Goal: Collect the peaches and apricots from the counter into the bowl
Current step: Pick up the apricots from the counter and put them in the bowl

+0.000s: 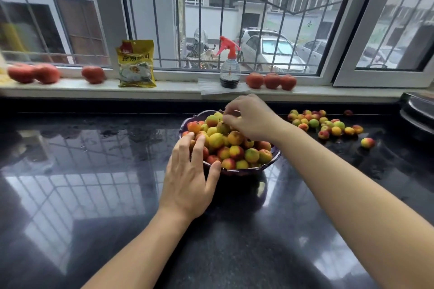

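A dark purple bowl [244, 172] stands mid-counter, heaped with small yellow, green and red apricots [231, 148]. My left hand [190, 171] rests against the bowl's near-left rim, straight fingers touching the fruit. Over the far side of the heap, my right hand [251, 117] has its fingers curled down onto the fruit; what they hold is hidden. Several loose apricots [324, 123] lie on the black counter to the right, one stray apricot [367, 142] nearer. Three red peaches [271, 81] sit on the sill right of centre, three more red peaches [47, 73] at its left.
On the windowsill stand a yellow food packet [136, 63] and a red-topped spray bottle [229, 67] on a folded cloth. A dark appliance [420, 112] sits at the counter's far right. The glossy black counter [94, 171] stretches left and toward me.
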Demonstrator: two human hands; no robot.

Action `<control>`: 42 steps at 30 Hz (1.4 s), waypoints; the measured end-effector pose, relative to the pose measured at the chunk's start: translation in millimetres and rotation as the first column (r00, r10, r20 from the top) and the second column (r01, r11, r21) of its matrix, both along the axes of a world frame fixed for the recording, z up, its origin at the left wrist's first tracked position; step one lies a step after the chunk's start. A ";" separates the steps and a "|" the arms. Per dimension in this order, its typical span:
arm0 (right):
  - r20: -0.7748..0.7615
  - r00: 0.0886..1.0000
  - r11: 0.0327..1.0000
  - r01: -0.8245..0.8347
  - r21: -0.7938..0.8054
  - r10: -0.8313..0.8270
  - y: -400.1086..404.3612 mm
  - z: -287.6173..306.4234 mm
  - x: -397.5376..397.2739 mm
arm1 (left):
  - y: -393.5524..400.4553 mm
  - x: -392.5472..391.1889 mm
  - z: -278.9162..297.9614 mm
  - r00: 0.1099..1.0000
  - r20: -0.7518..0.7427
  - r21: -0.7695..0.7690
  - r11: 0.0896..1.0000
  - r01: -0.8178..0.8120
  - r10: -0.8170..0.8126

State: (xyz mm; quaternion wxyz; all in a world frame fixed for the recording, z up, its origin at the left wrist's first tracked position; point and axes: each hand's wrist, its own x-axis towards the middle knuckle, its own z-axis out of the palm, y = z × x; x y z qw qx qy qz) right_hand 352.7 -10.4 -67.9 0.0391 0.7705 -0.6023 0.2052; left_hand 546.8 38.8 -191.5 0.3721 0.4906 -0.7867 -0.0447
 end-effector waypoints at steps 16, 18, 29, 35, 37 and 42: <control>0.220 0.655 0.689 0.707 0.158 -0.723 76.5 -101.3 -197.5 | 37.6 -57.8 4.0 0.827 0.329 -0.301 0.780 0.549 -0.455; 0.200 0.616 0.646 0.742 0.177 -0.762 74.6 -105.7 -216.1 | 52.0 -106.5 2.3 0.688 0.401 -0.123 0.709 0.694 -0.604; 0.031 0.579 0.559 0.771 0.305 -0.815 49.5 -116.8 -327.4 | 34.9 -171.6 -16.9 0.798 0.310 0.198 0.856 0.477 -0.517; 0.148 0.614 0.613 0.788 -0.058 -0.775 56.6 -118.7 -323.0 | 33.4 -171.5 -18.6 0.798 0.313 0.210 0.857 0.471 -0.516; 0.022 0.613 0.611 0.785 0.104 -0.790 57.8 -117.4 -317.0 | 32.2 -172.5 -19.4 0.795 0.310 0.214 0.854 0.475 -0.521; 0.008 0.598 0.592 0.791 0.155 -0.802 70.0 -105.5 -277.2 | 37.1 -169.7 -11.0 0.813 0.209 0.235 0.835 0.498 -0.544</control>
